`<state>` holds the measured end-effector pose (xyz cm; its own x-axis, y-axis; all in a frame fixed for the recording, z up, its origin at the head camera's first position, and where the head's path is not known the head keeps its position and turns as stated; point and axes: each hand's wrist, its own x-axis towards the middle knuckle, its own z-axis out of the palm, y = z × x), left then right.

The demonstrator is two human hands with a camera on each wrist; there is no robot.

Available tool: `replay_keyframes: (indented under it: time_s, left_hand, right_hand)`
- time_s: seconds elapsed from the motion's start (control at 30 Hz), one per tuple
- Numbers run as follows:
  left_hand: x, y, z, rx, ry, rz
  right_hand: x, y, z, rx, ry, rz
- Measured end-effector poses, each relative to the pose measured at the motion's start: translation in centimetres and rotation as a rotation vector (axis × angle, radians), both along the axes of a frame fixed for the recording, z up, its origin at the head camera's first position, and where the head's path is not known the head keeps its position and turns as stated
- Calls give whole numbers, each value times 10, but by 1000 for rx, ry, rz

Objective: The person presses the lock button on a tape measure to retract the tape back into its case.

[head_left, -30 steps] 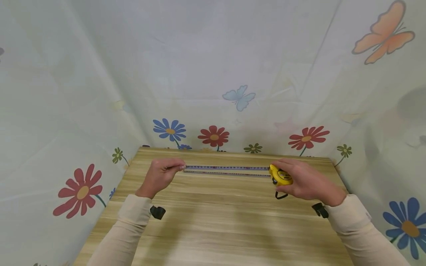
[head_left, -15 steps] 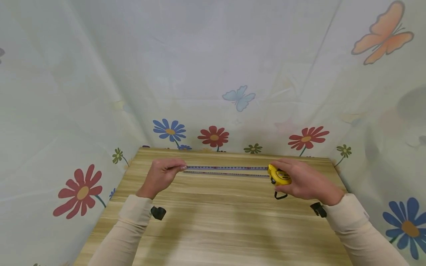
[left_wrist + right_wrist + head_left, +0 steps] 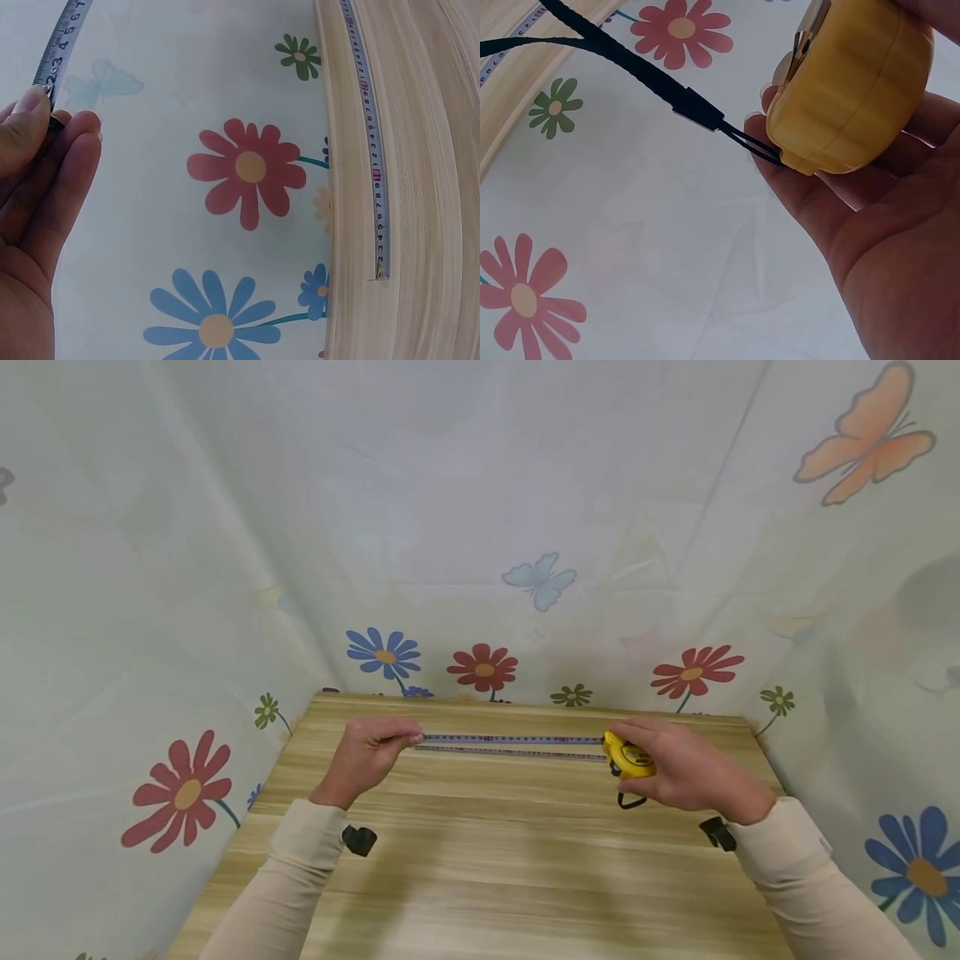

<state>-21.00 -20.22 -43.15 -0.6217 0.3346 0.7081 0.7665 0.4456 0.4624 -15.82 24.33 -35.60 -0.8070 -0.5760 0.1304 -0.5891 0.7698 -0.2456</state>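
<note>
My left hand [image 3: 366, 760] pinches the end of a tape measure's blade [image 3: 517, 739] between thumb and fingers. In the left wrist view the low numbers of the blade [image 3: 61, 45] show just above the fingertips. The blade runs straight across to a yellow tape measure case [image 3: 632, 758], which my right hand [image 3: 690, 768] grips at the right. A black wrist strap [image 3: 637, 71] hangs from the case [image 3: 847, 90]. Just on the near side of the blade, a second numbered measuring strip [image 3: 517, 752] lies flat on the wooden table [image 3: 510, 860], roughly parallel to it.
Behind the table's far edge stands a pale cloth backdrop [image 3: 420, 527] printed with flowers and butterflies. It also closes in the left and right sides. Black mounts [image 3: 360, 840] show at both wrists.
The right hand and the yellow case have shifted slightly left, so the stretch of blade between the hands is a little shorter. Both hands keep their hold.
</note>
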Motion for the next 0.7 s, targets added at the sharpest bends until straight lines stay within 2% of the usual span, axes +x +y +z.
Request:
replay_keyframes:
  time_s: [0.17, 0.7]
  left_hand:
    - [-1, 1, -2, -3, 16, 3]
    - [0, 1, 0, 2, -3, -6]
  right_hand:
    - [-1, 0, -2, 0, 10, 0]
    - [0, -3, -1, -1, -5, -8]
